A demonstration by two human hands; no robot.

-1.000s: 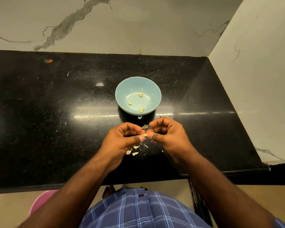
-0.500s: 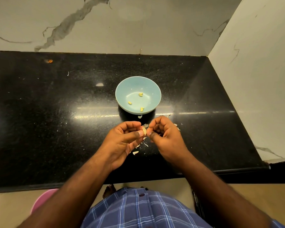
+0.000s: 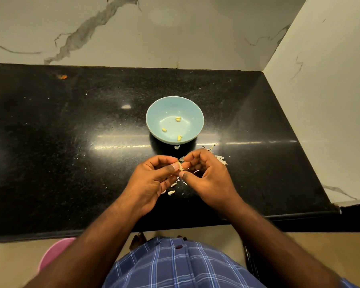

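One garlic clove (image 3: pixel 181 167) | pale, papery skin partly on | pinched by left grip (image 3: pixel 152 180) and right grip (image 3: pixel 209 177)

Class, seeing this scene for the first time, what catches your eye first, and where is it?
At the centre, the left hand and right hand pinch a small pale garlic clove between their fingertips. Just beyond them a round light-blue bowl stands on the glossy black stone counter, holding a few yellowish peeled cloves. White papery peel scraps lie under the hands.
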